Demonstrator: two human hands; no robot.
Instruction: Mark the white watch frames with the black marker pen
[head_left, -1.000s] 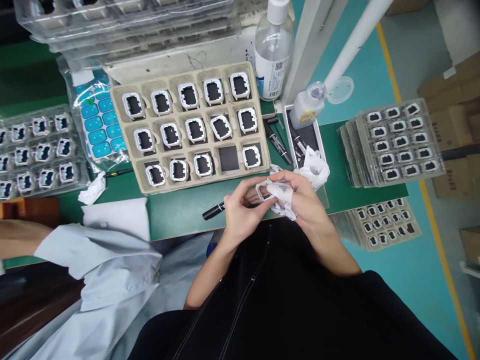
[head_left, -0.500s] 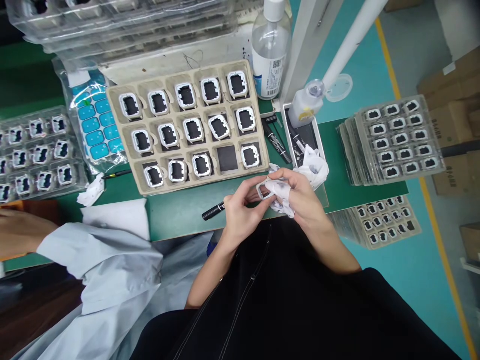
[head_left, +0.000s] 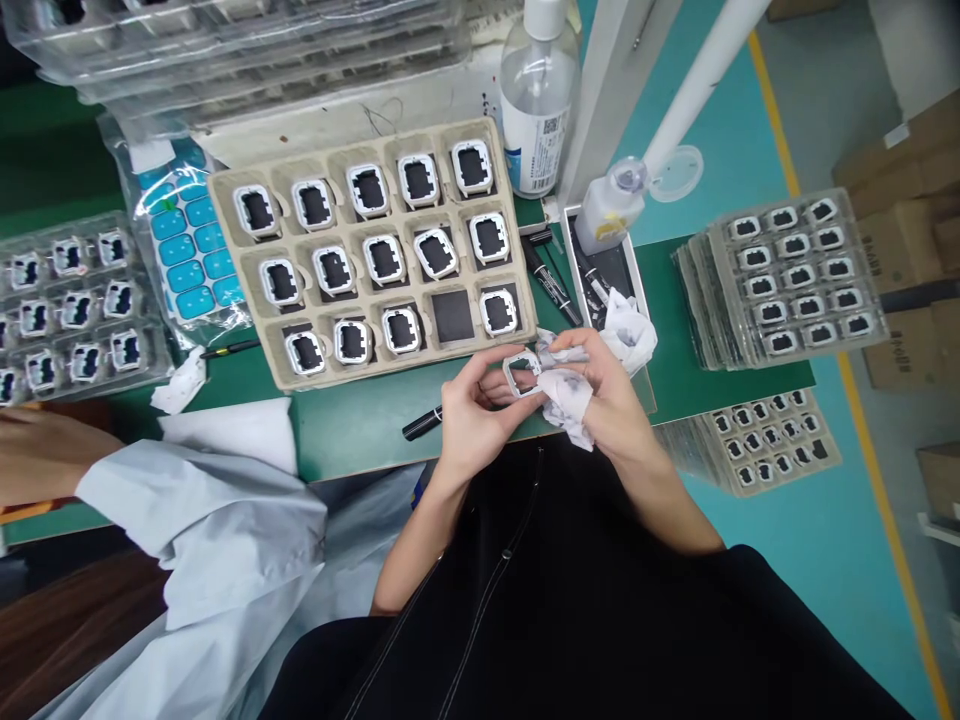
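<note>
My left hand (head_left: 480, 412) is closed on a small white watch-case frame (head_left: 517, 374), gripping it between thumb and fingers. My right hand (head_left: 604, 385) holds a crumpled, grey-stained white wipe (head_left: 566, 397) against the right side of that frame. Beyond both hands lies a beige tray (head_left: 405, 372) with rows of similar frames in its pockets. One pocket in its front row shows only a dark pad (head_left: 453, 316). Left of my left hand, a black marker (head_left: 423, 423) rests on the green table (head_left: 352, 440).
Behind the tray stands a large clear bottle (head_left: 536, 110). To the right are a small bottle (head_left: 609, 210) in a white box, a crumpled tissue (head_left: 628, 332) and stacked trays (head_left: 795, 275). A co-worker's sleeve (head_left: 202, 520) is at left, near a folded white cloth (head_left: 229, 432).
The frame has turned to face the camera more, showing its opening. The wipe has shifted slightly, and my right fingers have drawn back to the right from the frame.
</note>
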